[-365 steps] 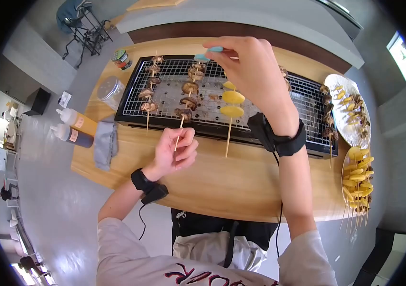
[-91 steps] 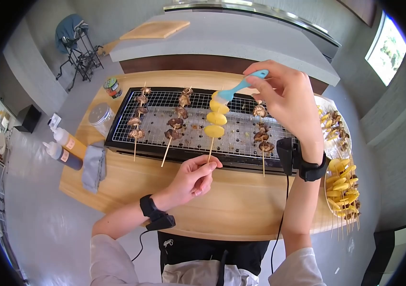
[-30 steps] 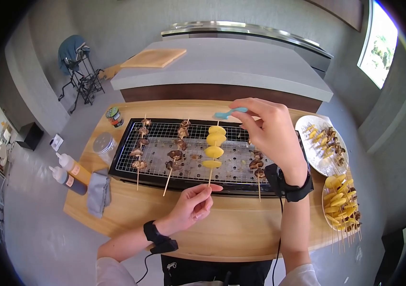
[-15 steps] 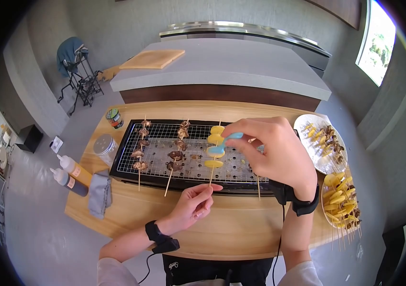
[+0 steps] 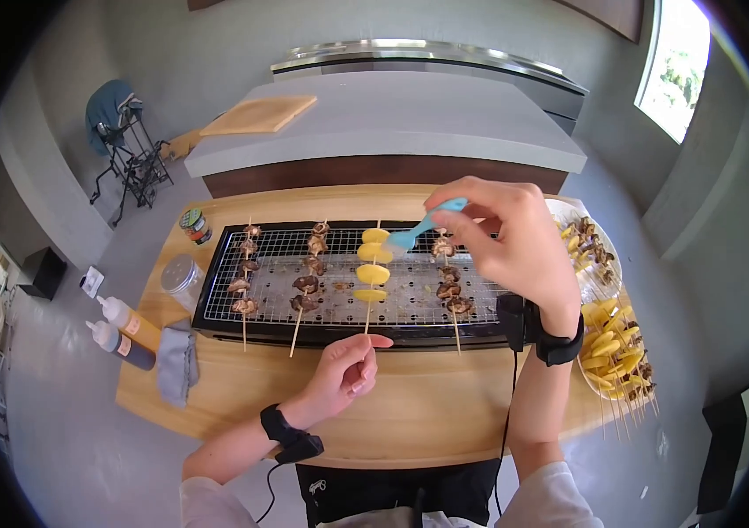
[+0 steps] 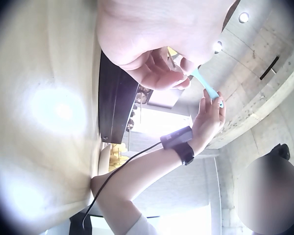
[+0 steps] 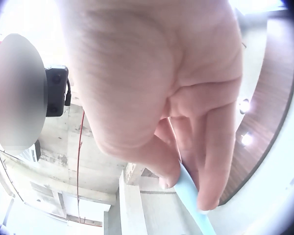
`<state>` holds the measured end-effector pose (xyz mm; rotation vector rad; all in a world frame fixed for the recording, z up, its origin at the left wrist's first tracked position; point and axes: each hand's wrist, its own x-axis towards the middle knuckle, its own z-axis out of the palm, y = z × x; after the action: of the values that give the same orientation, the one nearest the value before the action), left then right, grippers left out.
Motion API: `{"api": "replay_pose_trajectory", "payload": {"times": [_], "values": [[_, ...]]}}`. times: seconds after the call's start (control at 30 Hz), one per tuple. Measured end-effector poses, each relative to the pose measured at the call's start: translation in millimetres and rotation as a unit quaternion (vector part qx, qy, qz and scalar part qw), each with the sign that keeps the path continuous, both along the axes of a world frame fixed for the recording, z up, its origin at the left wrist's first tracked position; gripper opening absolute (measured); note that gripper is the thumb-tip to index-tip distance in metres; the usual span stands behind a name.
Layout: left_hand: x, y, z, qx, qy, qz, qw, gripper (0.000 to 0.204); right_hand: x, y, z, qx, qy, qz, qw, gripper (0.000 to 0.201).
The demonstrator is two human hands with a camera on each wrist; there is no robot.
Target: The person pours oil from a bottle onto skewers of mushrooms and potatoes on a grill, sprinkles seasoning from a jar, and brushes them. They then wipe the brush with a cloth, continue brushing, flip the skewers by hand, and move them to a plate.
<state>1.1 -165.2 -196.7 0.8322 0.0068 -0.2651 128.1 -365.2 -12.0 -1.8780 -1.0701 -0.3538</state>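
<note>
In the head view my left hand [image 5: 348, 374] pinches the bare stick end of a skewer of yellow potato slices [image 5: 373, 275], which lies across the wire grill [image 5: 282, 242]. My right hand [image 5: 515, 242] holds a light blue basting brush [image 5: 432, 222] between thumb and fingers. Its bristles are right at the upper slices. The brush handle [image 7: 188, 191] also shows beneath the fingers in the right wrist view. Mushroom skewers lie on both sides: one [image 5: 307, 283] just left, another [image 5: 244, 286] farther left, and one [image 5: 452, 288] under the right hand.
Left of the grill stand two squeeze bottles [image 5: 132, 324], a lidded jar [image 5: 183, 280], a small spice tin [image 5: 195, 226] and a grey cloth [image 5: 177, 365]. At right, a white plate [image 5: 610, 286] bears skewers, with more potato skewers [image 5: 612, 352] nearer. Cables hang from both wrists.
Earlier the left hand held a mushroom skewer; now it holds the potato one. Over the last half second the brush has moved from a lower slice up to the upper slices.
</note>
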Motion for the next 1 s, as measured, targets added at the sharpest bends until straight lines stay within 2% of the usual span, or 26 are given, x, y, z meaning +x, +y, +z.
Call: {"api": "replay_pose_trajectory", "payload": {"times": [0.1, 0.17, 0.2, 0.27, 0.3, 0.37, 0.5, 0.6, 0.67, 0.7, 0.77, 0.8, 0.9, 0.93, 1.0], "values": [[-1.4, -1.3, -1.2, 0.009, -0.004, -0.023, 1.0, 0.031, -4.7, -12.9, 6.8, 0.001, -0.014, -0.05, 0.999, 0.013], [-0.9, 0.4, -3.7, 0.023, -0.008, -0.12, 0.992, 0.031, -1.8, -21.5, 6.4, 0.008, -0.033, -0.082, 0.996, 0.016], [-1.7, 0.1, -3.0, 0.023, -0.006, -0.124, 0.992, 0.031, 2.5, -26.2, 5.9, 0.008, -0.031, -0.087, 0.996, 0.016], [-4.4, -1.4, -0.5, 0.082, 0.031, -0.203, 0.975, 0.036, 12.4, -36.4, 0.5, -0.042, -0.086, -0.09, 0.991, 0.015], [-5.3, -1.9, 0.3, 0.083, 0.033, -0.209, 0.974, 0.036, 17.6, -40.4, -5.7, -0.037, -0.107, -0.099, 0.989, 0.014], [-7.8, -4.9, 2.1, 0.153, 0.014, -0.27, 0.951, 0.039, 22.0, -49.8, -10.1, -0.054, -0.111, -0.108, 0.986, 0.014], [-2.2, -33.7, 15.2, 0.156, 0.003, -0.281, 0.947, 0.041, 38.1, -54.8, -18.7, -0.049, -0.121, -0.116, 0.985, 0.016], [8.0, -67.1, 18.7, 0.156, 0.011, -0.258, 0.954, 0.046, 42.1, -52.5, -23.1, -0.074, -0.113, -0.116, 0.984, 0.018], [16.1, -81.5, 17.1, 0.062, 0.054, -0.193, 0.978, 0.051, 43.6, -51.0, -24.0, -0.078, -0.107, -0.109, 0.985, 0.018], [19.5, -86.4, 18.7, 0.062, 0.057, -0.194, 0.977, 0.051, 42.7, -50.7, -23.8, -0.068, -0.094, -0.104, 0.988, 0.017], [22.7, -94.5, 22.2, 0.031, 0.044, -0.111, 0.992, 0.053, 43.1, -51.8, -26.3, -0.057, -0.077, -0.104, 0.99, 0.016], [21.0, -95.8, 21.6, 0.03, 0.047, -0.114, 0.992, 0.053, 44.7, -52.3, -27.7, -0.056, -0.089, -0.103, 0.989, 0.016], [10.2, -98.2, 25.6, 0.057, 0.12, 0.019, 0.991, 0.049, 48.7, -54.8, -30.7, -0.058, -0.107, -0.103, 0.987, 0.017], [7.4, -95.9, 25.9, 0.057, 0.123, 0.018, 0.991, 0.049, 50.3, -53.9, -30.6, -0.061, -0.115, -0.103, 0.986, 0.017], [0.3, -87.4, 25.3, 0.031, 0.123, 0.073, 0.989, 0.044, 51.9, -52.3, -31.3, -0.064, -0.121, -0.107, 0.985, 0.017]]}}
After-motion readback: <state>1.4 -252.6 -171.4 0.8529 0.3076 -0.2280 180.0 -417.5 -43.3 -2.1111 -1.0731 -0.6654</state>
